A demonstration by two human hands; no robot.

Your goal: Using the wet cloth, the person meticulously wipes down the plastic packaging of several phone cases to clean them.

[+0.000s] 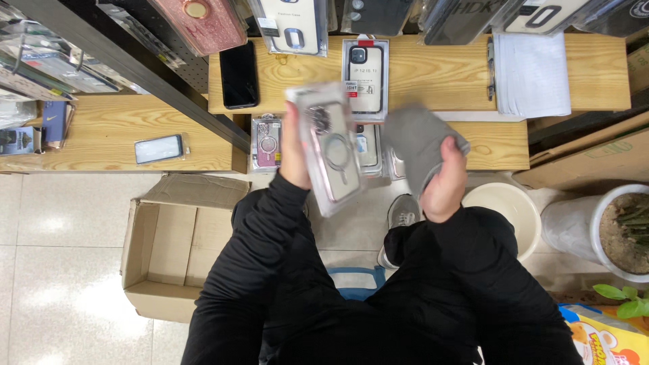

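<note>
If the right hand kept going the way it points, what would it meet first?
Probably the lower wooden shelf: the right hand, gripping a grey cloth, points up-frame toward it. Depth is unclear, so it might pass above.

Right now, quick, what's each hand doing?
Left hand: closed on a packaged clear phone case.
Right hand: closed on a grey cloth.

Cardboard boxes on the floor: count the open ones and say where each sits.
1. The open cardboard box sits on the tiled floor below the wooden shelf, beside the person's left sleeve. Cardboard at the right edge may be another box; it is cut off.
</note>
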